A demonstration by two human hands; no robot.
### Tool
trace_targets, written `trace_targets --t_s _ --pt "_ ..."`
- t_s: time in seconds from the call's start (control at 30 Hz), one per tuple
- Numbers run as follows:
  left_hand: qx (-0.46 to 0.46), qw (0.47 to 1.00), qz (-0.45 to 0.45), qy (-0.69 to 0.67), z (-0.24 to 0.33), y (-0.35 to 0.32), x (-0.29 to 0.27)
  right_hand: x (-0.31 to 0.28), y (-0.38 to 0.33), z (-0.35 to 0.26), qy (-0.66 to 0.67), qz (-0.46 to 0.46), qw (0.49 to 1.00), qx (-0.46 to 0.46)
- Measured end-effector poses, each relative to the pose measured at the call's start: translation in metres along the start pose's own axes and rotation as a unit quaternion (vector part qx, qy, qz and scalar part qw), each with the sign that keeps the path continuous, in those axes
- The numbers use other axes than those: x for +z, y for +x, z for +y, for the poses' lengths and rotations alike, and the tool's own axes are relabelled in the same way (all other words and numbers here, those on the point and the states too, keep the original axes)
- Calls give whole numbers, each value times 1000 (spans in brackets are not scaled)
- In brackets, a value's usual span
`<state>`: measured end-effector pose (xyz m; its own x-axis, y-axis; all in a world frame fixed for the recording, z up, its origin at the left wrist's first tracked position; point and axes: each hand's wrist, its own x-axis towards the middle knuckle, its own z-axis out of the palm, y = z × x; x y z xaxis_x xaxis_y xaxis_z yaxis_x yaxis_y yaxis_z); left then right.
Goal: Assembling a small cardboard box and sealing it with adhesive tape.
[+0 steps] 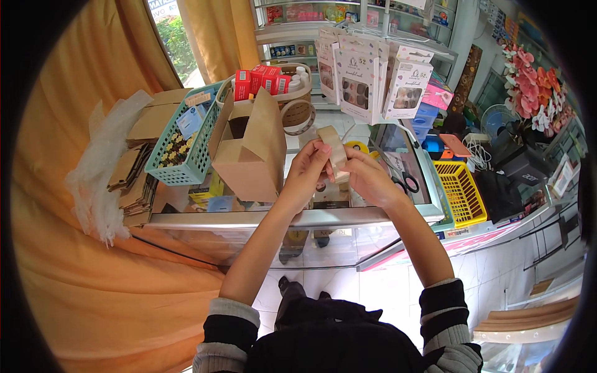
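Over the front edge of the glass counter, my left hand and my right hand meet around a tan roll of packing tape. The fingers of my left hand grip its left side, with the thumb near the top. My right hand's fingers close on its lower right side. An open brown cardboard box stands just left of my left hand, its flaps raised. Black-handled scissors lie on the glass to the right of my right hand, beside a yellow tape roll.
A teal plastic basket and stacked flattened cardboard sit on the left. Behind the box are red boxes and a wicker basket. Hanging nail packs rise at the back. A yellow basket stands right.
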<state>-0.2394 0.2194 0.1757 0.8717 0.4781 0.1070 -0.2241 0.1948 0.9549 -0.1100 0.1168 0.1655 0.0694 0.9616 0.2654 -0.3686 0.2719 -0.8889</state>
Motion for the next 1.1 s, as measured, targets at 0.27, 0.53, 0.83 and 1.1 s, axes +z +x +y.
trace_targets --t_s 0.27,0.53,0.83,1.1 --pt "50 993 14 104 -12 1 2 15 5 -9 -83 182 980 -10" --pt "208 944 171 193 -12 -2 1 16 4 -12 -190 137 972 12" --pt "381 824 59 416 6 15 2 -2 4 12 -201 263 944 12" --pt "345 871 56 346 7 19 2 1 5 2 -148 122 981 -39"
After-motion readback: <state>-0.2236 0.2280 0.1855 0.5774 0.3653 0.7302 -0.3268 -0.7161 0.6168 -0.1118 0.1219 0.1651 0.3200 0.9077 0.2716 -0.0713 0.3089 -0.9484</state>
